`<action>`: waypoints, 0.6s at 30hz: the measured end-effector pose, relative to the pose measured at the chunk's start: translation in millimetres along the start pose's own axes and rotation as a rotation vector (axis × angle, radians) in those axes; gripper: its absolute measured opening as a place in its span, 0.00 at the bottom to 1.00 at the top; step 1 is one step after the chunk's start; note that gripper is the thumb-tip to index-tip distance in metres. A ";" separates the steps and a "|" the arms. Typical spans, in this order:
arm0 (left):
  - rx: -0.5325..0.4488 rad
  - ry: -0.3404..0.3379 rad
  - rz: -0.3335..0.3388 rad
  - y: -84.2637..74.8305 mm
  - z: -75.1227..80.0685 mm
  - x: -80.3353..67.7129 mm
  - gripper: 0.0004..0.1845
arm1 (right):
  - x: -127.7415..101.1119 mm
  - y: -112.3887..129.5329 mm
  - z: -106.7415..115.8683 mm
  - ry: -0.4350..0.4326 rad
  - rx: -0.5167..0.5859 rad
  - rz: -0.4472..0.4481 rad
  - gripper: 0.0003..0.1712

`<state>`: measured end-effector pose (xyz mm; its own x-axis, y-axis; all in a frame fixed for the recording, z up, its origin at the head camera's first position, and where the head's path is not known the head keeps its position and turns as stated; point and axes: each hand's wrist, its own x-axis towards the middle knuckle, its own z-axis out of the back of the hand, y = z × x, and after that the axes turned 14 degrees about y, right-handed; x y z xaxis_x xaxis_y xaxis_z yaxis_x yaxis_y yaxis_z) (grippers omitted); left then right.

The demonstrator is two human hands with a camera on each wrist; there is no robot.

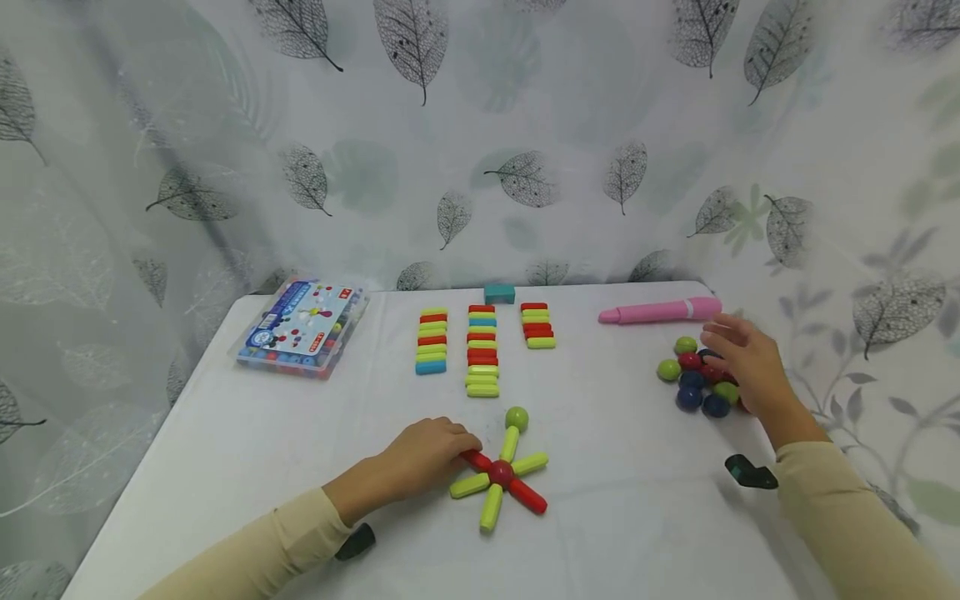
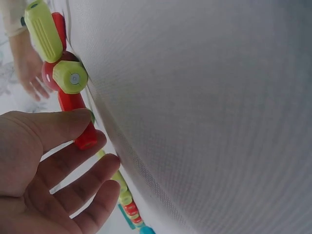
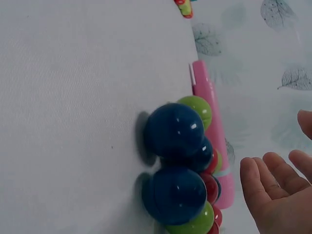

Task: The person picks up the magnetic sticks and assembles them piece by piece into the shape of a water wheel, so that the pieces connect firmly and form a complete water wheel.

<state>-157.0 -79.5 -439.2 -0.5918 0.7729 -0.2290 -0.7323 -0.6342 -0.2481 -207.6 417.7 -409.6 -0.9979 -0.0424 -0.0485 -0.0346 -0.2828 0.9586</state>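
A star-shaped model lies on the white table, with a red ball (image 1: 501,472) at its centre and several yellow-green and red rods sticking out of it. On the tip of its far rod sits a yellow-green ball (image 1: 517,418). My left hand (image 1: 420,454) pinches one red rod (image 2: 73,101) of the model between thumb and index finger, the other fingers spread loosely. At the right, my right hand (image 1: 753,375) hovers over a pile of dark blue, red and green balls (image 1: 691,398). In the right wrist view its fingers (image 3: 278,178) are loosely bent, holding nothing.
Coloured rods lie in three columns, left (image 1: 431,352), middle (image 1: 482,360) and right (image 1: 537,328). Behind them is a teal block (image 1: 498,293). A clear plastic box (image 1: 303,325) stands at the back left. A pink pen-shaped tool (image 1: 652,312) lies behind the balls, before a leaf-patterned curtain (image 1: 525,108).
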 end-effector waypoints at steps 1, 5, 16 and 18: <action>-0.001 0.000 0.001 0.1 0.1 0.1 0.15 | -1.9 0.4 4.2 -0.012 0.020 -0.006 0.43; -0.003 0.006 0.009 0.6 0.5 0.1 0.15 | -6.5 -2.2 22.7 -0.066 0.117 -0.006 0.33; -0.017 0.024 0.011 -0.5 0.8 0.8 0.14 | 2.6 -22.6 61.8 -0.046 -0.163 -0.350 0.52; -0.019 0.029 0.013 -0.9 0.7 1.0 0.14 | 5.3 -24.3 66.4 -0.017 -0.123 -0.373 0.51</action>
<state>-157.1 -78.1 -438.5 -0.5909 0.7638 -0.2597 -0.7179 -0.6447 -0.2626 -215.7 487.9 -414.5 -0.9186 0.1004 -0.3821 -0.3898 -0.3883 0.8350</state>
